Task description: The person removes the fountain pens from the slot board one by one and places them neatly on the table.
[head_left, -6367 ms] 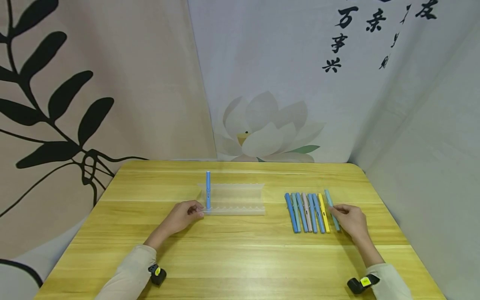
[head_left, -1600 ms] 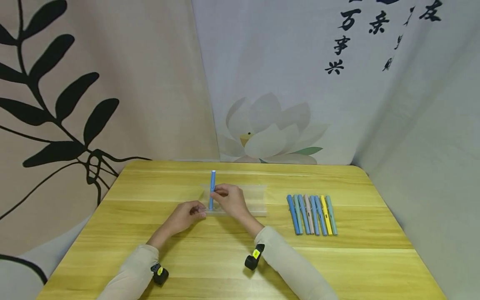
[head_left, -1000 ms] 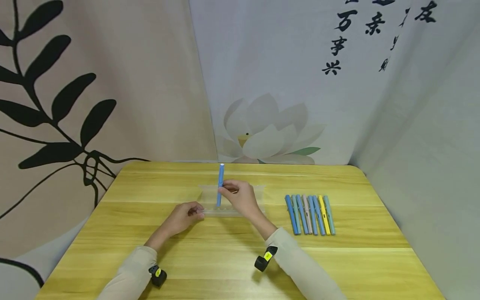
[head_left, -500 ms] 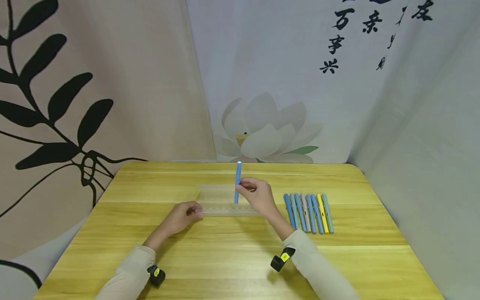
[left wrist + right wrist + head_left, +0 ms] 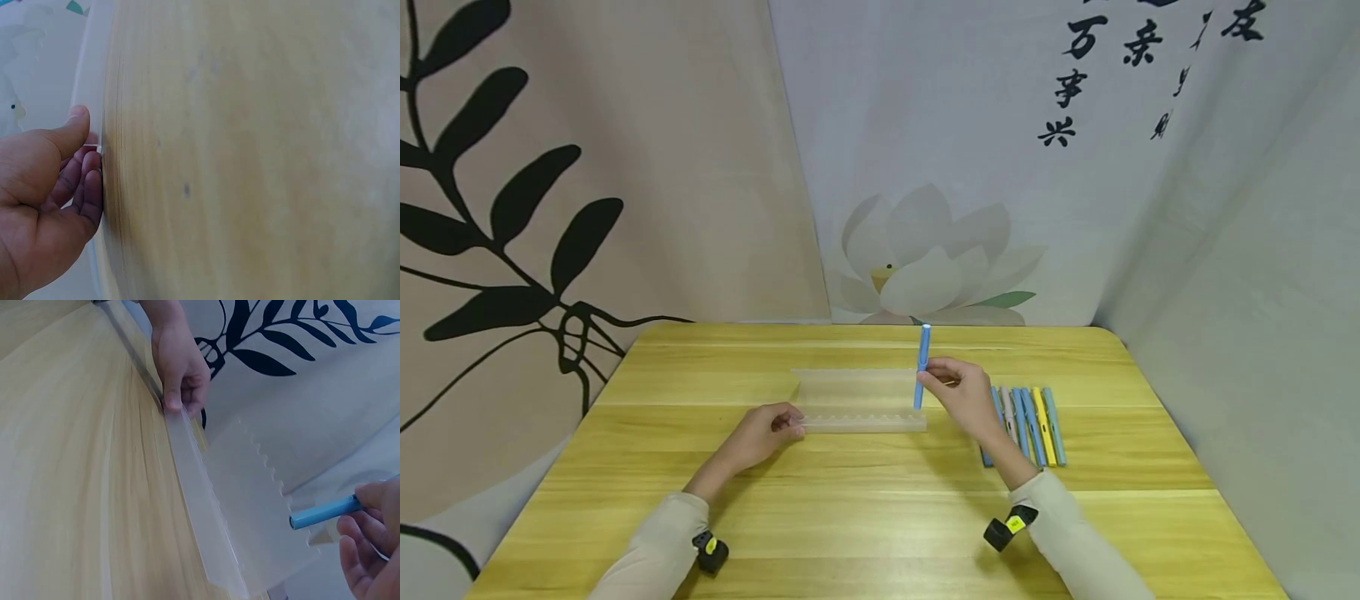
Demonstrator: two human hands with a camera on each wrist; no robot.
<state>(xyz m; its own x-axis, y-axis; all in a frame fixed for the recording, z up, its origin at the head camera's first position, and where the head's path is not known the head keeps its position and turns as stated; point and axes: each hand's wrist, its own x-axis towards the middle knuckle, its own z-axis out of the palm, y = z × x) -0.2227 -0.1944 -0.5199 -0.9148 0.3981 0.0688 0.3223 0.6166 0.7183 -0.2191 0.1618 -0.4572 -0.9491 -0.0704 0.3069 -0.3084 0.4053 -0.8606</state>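
your right hand [image 5: 964, 397] pinches the blue pen [image 5: 921, 367] upright, its lower end now at the right end of the clear rack [image 5: 859, 400]; a second ago it stood near the left end, so you've carried it across the slots. your left hand [image 5: 765, 432] grips the rack's left end, steadying it. the rack holds no pens. the row of pens [image 5: 1030, 421] lies just beyond on the surface [image 5: 865, 517].
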